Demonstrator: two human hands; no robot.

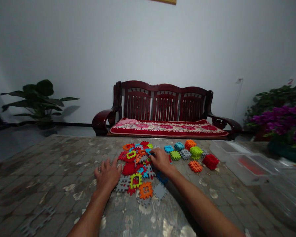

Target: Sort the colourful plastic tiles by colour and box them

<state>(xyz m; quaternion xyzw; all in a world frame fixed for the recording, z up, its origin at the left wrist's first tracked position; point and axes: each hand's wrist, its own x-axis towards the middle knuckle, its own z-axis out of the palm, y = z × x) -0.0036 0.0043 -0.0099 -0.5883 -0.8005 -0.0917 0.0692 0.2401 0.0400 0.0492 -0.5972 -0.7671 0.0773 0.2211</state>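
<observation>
Two bare forearms reach forward over a table with a marbled, stone-patterned top (51, 164). The left hand (108, 174) lies palm down with its fingers spread, fingertips touching the nine o'clock edge of a pile of colourful toothed plastic tiles (138, 171) at the table's middle. The right hand (161, 160) rests on the pile's two o'clock side, fingers bent down onto the tiles; whether it pinches one cannot be told. At three o'clock from the pile stand small built cubes, among them a green cube (196, 151) and a red cube (210, 161). Further right lie clear plastic boxes (246, 164). At twelve o'clock, against a pale wall, stands a dark wooden bench (162, 112) with a red cushion (166, 127), a leafy plant (38, 102) at ten o'clock and purple flowers (283, 120) at two o'clock.
</observation>
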